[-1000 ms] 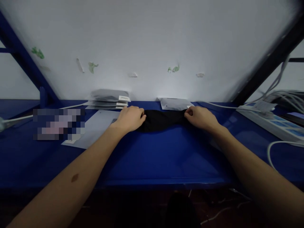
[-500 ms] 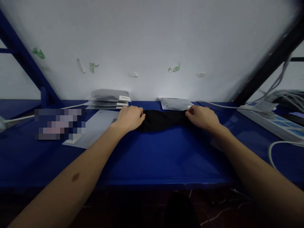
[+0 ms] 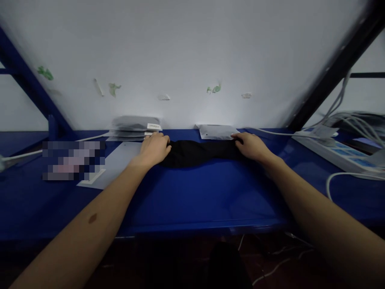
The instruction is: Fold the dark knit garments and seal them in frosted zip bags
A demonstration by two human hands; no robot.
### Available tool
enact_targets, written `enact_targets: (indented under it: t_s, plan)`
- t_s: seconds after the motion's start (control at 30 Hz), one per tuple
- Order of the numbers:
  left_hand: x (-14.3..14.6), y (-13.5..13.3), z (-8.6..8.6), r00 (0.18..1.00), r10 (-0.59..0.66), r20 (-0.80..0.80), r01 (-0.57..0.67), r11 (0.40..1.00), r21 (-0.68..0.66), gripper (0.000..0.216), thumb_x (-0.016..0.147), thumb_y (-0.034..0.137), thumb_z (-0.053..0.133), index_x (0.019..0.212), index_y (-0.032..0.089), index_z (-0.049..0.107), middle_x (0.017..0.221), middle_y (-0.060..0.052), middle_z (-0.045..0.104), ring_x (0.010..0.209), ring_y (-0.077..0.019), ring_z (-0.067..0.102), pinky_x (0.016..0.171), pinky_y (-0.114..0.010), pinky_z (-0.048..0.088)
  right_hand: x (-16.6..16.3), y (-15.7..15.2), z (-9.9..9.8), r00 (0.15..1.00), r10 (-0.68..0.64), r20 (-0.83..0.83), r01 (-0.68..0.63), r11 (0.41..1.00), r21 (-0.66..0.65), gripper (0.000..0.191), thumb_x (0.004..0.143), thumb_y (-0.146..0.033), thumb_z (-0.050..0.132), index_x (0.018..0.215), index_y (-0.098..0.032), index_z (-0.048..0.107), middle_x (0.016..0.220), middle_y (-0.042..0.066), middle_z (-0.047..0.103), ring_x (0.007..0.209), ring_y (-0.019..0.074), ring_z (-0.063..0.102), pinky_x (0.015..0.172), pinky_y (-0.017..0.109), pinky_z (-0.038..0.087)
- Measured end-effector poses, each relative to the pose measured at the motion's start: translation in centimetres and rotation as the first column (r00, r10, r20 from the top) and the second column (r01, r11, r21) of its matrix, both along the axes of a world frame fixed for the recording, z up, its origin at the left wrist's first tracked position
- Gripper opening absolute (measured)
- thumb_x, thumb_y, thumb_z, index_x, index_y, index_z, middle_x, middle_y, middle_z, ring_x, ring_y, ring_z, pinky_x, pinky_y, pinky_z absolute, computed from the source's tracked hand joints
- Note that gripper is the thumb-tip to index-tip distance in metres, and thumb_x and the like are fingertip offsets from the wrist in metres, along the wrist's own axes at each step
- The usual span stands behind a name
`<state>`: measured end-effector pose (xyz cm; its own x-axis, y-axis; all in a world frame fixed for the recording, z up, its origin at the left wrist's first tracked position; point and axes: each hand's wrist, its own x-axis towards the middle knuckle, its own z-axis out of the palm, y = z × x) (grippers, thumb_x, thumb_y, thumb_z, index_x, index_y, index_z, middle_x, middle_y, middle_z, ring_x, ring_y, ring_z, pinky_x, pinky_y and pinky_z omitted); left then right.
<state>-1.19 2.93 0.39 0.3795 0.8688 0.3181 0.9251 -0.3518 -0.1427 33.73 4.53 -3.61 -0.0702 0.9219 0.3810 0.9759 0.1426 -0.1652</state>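
Black cloth [image 3: 198,153] between outstretched hands [image 3: 155,148]

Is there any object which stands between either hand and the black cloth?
Nothing visible does. The left hand and right hand touch opposite ends of the black cloth; the single gray packet lies beyond it, near the wall.

Matt black cloth [image 3: 195,153]; smooth, glossy tabletop [image 3: 204,196]
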Motion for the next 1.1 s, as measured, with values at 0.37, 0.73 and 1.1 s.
enact_targets:
  t_s: [0.37,0.73,1.1]
  plan:
    - [-0.2,0.5,0.1,0.995,0.086,0.045,-0.086,0.996,0.015,0.023,0.094,0.025,0.053,0.099,0.018,0.074,0.101,-0.013,0.073,0.101,-0.0313,0.063,0.088,-0.046,0.045,-0.1,-0.8,0.0,0.968,-0.226,-0.104,0.234,0.97,0.067,0.037,0.086,-0.029,0.049,0.111,-0.016,0.072,0.109,0.016,0.063,0.103,0.0272,0.059,0.091,0.04,0.047]
    - [-0.9,0.5,0.2,0.988,0.113,0.102,-0.116,0.993,0.022,0.027,0.094,0.018,0.044,0.095,0.017,0.071,0.101,-0.015,0.073,0.1,-0.033,0.062,0.088,-0.05,0.04,-0.5,-1.2,0.4,0.938,-0.316,-0.142,0.323,0.946,0.023,0.039,0.084,-0.032,0.048,0.11,-0.015,0.072,0.112,0.019,0.065,0.098,0.0305,0.062,0.085,0.045,0.049]
    - [0.9,-1.1,1.6,0.987,0.032,0.16,-0.055,0.988,0.142,0.024,0.094,0.028,0.045,0.098,0.019,0.067,0.106,-0.012,0.072,0.109,-0.0311,0.059,0.093,-0.048,0.039,-2.0,-1.8,0.1,0.923,-0.245,-0.297,0.306,0.935,0.178,0.036,0.085,-0.035,0.048,0.106,-0.015,0.069,0.112,0.018,0.062,0.105,0.0308,0.056,0.086,0.043,0.048]
